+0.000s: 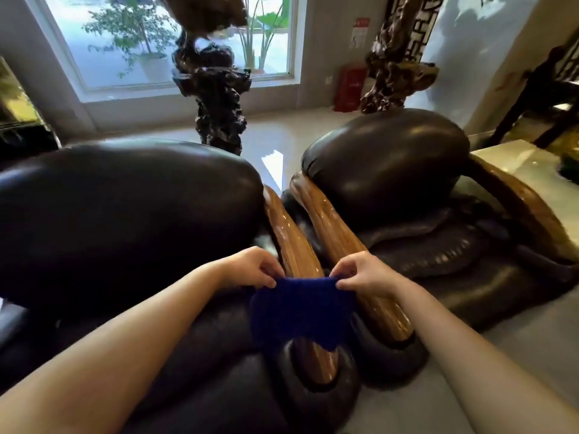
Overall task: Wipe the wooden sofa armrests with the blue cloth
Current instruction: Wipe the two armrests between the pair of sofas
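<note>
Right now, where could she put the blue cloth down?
Bare wood shows on both armrests beyond the hands. The right chair's seat lies bare too. It's crowded where both hands pinch the blue cloth.

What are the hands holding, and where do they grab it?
The blue cloth: left hand pinches its top left corner, right hand its top right corner.

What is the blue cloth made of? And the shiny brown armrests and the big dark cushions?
The blue cloth looks like soft, fuzzy fabric, maybe microfiber; it hangs limp and does not shine. The armrests look like polished, varnished wood: brown grain streaks and bright glare. The cushions look like dark leather or faux leather: smooth, puffy, softly glossy.
</note>
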Action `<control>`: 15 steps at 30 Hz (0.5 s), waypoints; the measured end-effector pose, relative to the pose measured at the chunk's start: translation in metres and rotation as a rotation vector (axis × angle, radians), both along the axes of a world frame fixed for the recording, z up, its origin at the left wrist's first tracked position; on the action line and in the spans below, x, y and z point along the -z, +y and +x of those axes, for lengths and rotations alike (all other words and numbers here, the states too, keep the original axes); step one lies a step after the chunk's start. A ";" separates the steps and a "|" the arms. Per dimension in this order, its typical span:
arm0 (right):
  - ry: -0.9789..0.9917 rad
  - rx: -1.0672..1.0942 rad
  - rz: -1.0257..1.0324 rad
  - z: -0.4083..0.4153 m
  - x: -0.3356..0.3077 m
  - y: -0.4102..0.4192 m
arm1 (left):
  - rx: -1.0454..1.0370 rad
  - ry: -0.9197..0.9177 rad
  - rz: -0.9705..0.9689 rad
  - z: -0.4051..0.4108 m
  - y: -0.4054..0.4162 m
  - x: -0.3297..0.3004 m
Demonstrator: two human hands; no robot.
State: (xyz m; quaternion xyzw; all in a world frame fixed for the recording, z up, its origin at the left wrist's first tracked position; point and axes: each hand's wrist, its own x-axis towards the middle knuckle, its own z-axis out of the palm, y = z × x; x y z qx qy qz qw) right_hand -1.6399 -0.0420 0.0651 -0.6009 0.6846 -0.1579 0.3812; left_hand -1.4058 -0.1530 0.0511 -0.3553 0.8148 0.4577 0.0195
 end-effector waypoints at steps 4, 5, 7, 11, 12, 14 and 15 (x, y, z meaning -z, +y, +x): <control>-0.018 -0.102 0.032 -0.053 0.044 -0.057 | -0.111 -0.045 0.046 -0.046 -0.023 0.040; -0.020 -0.119 0.042 -0.064 0.056 -0.070 | -0.141 -0.052 0.066 -0.055 -0.030 0.052; -0.033 -0.152 0.071 -0.088 0.081 -0.097 | -0.198 -0.053 0.112 -0.072 -0.046 0.077; -0.040 -0.222 0.144 -0.119 0.130 -0.151 | -0.268 -0.060 0.197 -0.097 -0.082 0.127; -0.035 -0.238 0.158 -0.123 0.144 -0.166 | -0.277 -0.073 0.211 -0.102 -0.093 0.141; -0.016 -0.256 0.182 -0.127 0.174 -0.197 | -0.303 -0.102 0.226 -0.106 -0.118 0.171; -0.005 -0.263 0.193 -0.128 0.188 -0.213 | -0.317 -0.111 0.229 -0.108 -0.132 0.186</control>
